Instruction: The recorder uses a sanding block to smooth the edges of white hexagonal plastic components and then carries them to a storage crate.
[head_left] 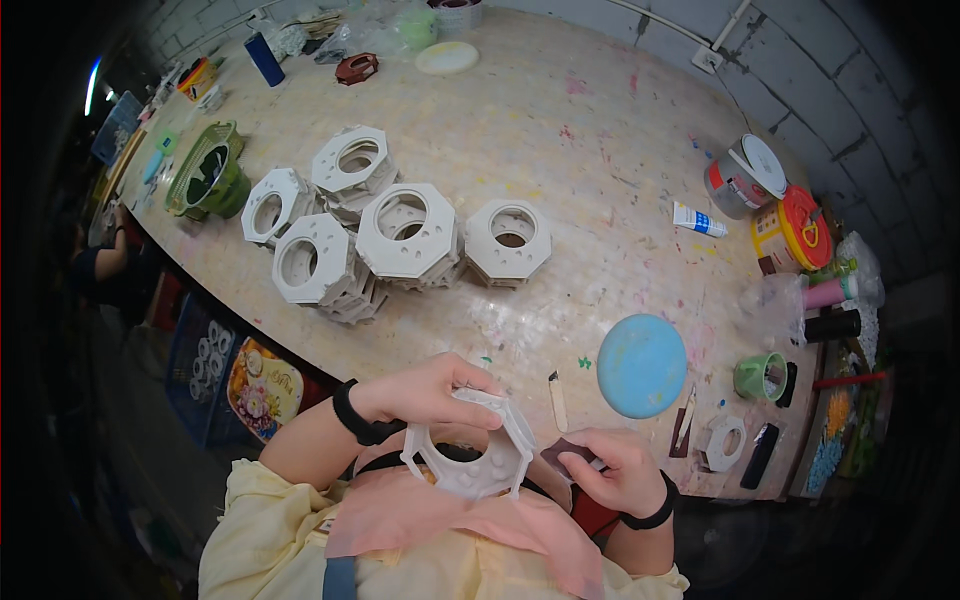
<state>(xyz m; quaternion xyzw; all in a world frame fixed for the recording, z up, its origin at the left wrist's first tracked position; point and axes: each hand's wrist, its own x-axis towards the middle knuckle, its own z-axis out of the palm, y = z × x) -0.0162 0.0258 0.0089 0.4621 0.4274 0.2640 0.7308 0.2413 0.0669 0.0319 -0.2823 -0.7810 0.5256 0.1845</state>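
My left hand (432, 390) grips the top edge of a white octagonal frame (515, 440) with a large round hole, tilted up close in front of my body. Pinched between the thumb and fingers of my right hand (622, 470) is a folded brown piece of sandpaper (558, 455), a little apart from the frame's right side. A small tool with a pale wooden handle (558, 402) lies on the table just beyond the sandpaper. Part of the frame's upper edge is hidden by my left fingers.
Stacks of similar white octagonal frames (438, 250) stand mid-table, with a green basket (232, 180) to their left. A blue disc (642, 366), a small white octagonal ring (714, 448), a green cup (752, 378) and tubs (775, 235) sit to the right. Another person's arm (112, 258) is at the left.
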